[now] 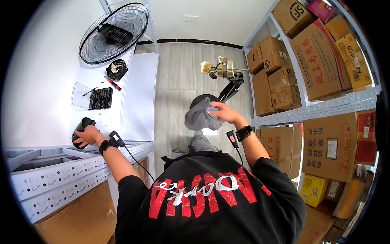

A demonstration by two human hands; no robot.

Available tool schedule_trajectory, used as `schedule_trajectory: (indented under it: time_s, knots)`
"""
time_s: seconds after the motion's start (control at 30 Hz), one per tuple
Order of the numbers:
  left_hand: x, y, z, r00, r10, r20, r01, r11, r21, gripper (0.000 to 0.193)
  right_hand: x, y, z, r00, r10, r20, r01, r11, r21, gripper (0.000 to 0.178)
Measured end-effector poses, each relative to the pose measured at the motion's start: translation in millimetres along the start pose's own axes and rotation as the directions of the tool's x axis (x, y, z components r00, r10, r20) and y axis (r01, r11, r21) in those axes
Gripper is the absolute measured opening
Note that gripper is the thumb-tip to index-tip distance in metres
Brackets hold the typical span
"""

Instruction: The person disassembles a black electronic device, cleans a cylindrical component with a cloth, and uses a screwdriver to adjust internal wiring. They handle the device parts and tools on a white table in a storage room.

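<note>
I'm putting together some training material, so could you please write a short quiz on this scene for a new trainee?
1. What does the right hand hold?
2. True or false: the bit case is shut.
3. Choose one. The rounded part in the left hand is: A) red; B) white; C) black.

Key:
1. A grey cloth.
2. False; its clear lid is open.
3. C.
</note>
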State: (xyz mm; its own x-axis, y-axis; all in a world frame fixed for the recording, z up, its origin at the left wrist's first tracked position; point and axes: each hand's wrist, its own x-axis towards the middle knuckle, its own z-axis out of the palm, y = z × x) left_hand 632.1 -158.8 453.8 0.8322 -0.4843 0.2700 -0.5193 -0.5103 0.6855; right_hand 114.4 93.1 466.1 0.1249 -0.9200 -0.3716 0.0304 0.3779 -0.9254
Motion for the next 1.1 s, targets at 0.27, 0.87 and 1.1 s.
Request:
schedule_trajectory:
  time_s: [0.27, 0.87, 1.1]
  knots:
    - [45, -32, 2, 0.883, 0.365, -0.296, -0.306, 0.924, 0.228, 0.040, 21, -6, -21, 0.996, -0.031, 0.083, 0.039, 0.995, -0.095, 0.029]
    - [-200, 115, -175, 0.608, 0.286, 0.741, 0.717, 0.201, -0.667, 0.041, 127, -123, 87, 0.921, -0.365, 0.133, 0.290, 0.874, 0.390, 0.027]
    - [-208, 119, -193, 0.388, 0.734, 0.557, -0.056, 0.622, -0.781, 0.103, 128, -118, 70, 0.951, -0.257, 0.174, 0.143, 0.861, 0.489, 0.025]
